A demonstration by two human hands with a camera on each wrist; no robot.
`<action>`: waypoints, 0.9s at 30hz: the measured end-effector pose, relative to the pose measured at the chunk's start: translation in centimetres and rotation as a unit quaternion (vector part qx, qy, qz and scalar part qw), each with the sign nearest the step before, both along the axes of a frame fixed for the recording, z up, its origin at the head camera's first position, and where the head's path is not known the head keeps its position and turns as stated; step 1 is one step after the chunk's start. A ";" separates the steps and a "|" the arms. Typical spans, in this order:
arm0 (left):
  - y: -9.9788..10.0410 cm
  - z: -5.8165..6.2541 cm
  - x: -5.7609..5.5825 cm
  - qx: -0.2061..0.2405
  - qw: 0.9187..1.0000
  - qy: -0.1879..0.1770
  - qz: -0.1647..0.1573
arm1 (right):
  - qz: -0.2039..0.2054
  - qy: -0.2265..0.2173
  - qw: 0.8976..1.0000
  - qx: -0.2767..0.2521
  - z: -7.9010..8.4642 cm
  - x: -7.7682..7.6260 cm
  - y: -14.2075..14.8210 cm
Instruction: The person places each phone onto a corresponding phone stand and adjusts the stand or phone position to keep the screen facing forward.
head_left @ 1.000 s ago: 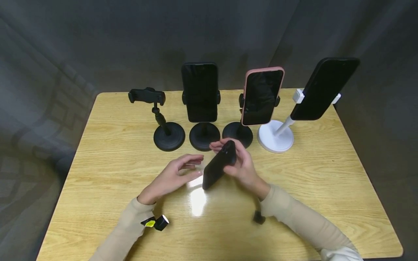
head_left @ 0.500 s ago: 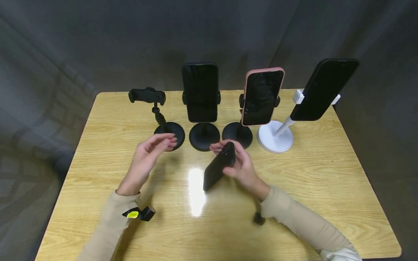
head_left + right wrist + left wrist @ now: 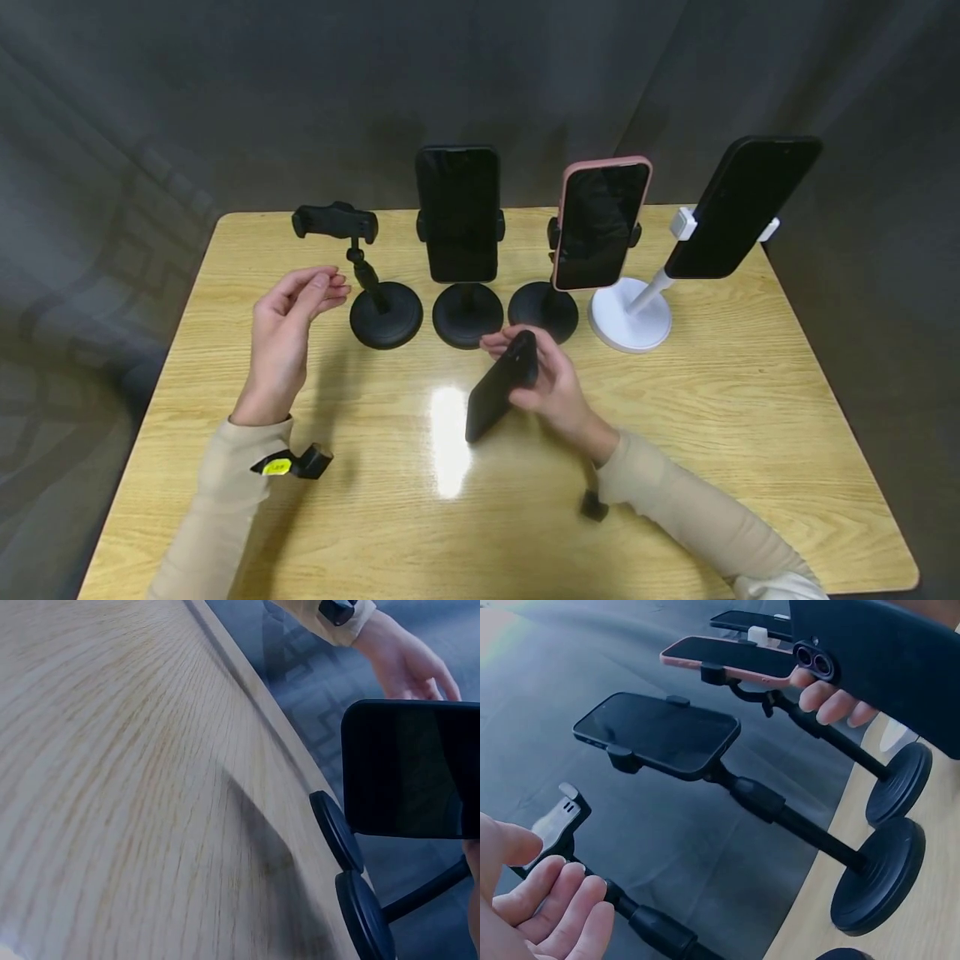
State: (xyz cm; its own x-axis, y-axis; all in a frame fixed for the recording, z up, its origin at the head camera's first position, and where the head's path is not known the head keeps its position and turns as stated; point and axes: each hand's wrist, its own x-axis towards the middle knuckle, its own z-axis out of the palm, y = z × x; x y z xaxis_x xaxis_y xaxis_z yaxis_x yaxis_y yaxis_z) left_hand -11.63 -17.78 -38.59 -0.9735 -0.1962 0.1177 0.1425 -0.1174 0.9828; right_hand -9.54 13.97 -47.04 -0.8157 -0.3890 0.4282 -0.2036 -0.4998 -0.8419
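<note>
My right hand [image 3: 551, 387] grips a black smartphone [image 3: 501, 387] by its upper end, tilted above the table in front of the middle stands. Its dark screen faces the right wrist view, and the left wrist view shows its back with two camera lenses. My left hand [image 3: 288, 333], fingers loosely bent and holding nothing, hovers just left of a black phone stand [image 3: 367, 275]. The clamp [image 3: 335, 221] atop this stand holds no phone. In the left wrist view the left fingers [image 3: 562, 900] overlap the stand's clamp and pole; whether they touch cannot be told.
Along the back stand a black phone [image 3: 457, 214] on a black stand, a pink-cased phone [image 3: 602, 223] on another, and a large black phone [image 3: 744, 208] on a white stand [image 3: 632, 315]. Dark curtains [image 3: 480, 75] surround the wooden table [image 3: 675, 517].
My left hand has moved away from the phone, leftward and toward the back, to beside the leftmost stand. The right hand has stayed nearly still with the smartphone.
</note>
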 end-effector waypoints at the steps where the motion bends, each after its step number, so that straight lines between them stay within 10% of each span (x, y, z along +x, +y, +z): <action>1: -0.1 0.0 -0.2 0.002 1.000 0.000 0.004 | 0.000 0.000 1.000 -0.001 0.0 0.0 0.0; 18: -1.5 1.5 -1.7 0.001 1.000 0.002 0.019 | 0.020 -0.001 1.000 -0.005 -0.2 0.3 -0.2; 27: -1.8 2.8 -3.1 0.032 0.999 0.033 0.012 | 0.025 0.014 0.994 0.108 1.0 0.3 -0.6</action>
